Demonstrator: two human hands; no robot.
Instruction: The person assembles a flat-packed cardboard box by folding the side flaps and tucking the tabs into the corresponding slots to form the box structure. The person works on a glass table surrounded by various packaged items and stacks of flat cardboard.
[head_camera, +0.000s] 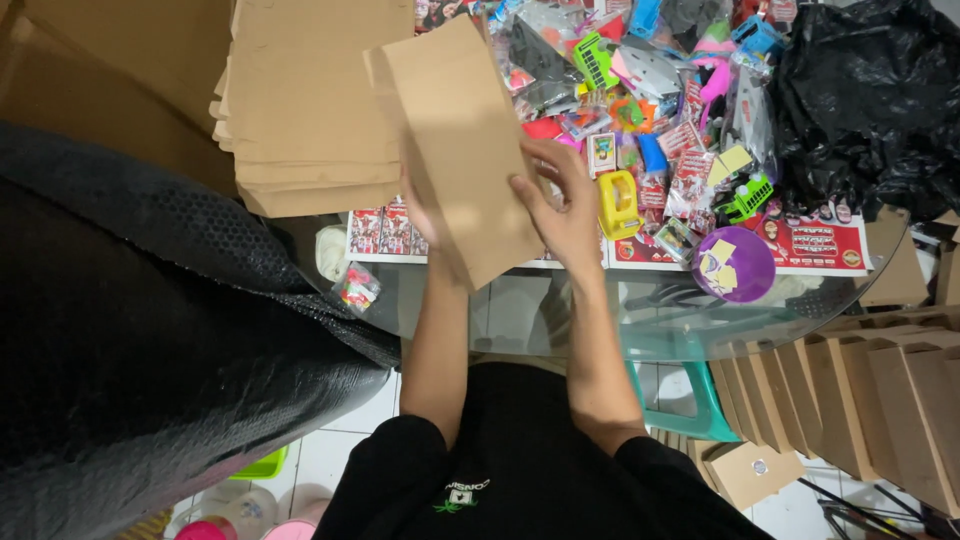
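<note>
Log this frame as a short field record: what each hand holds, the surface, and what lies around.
Left hand: behind the brown paper bag, gripping it
Right hand: fingers on the bag's front
Surface: glass table
Behind bag: stack of flat brown bags
Right of bag: pile of small toys, yellow tape dispenser, purple bowl
Far right: black plastic bag

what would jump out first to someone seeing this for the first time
At centre, both hands, left hand and right hand, hold up a flat brown paper bag over a glass table. Behind it to the right spreads a bright heap of small packaged toys, with a stack of flat brown bags at upper left. A large black plastic sheet fills the left side.
</note>
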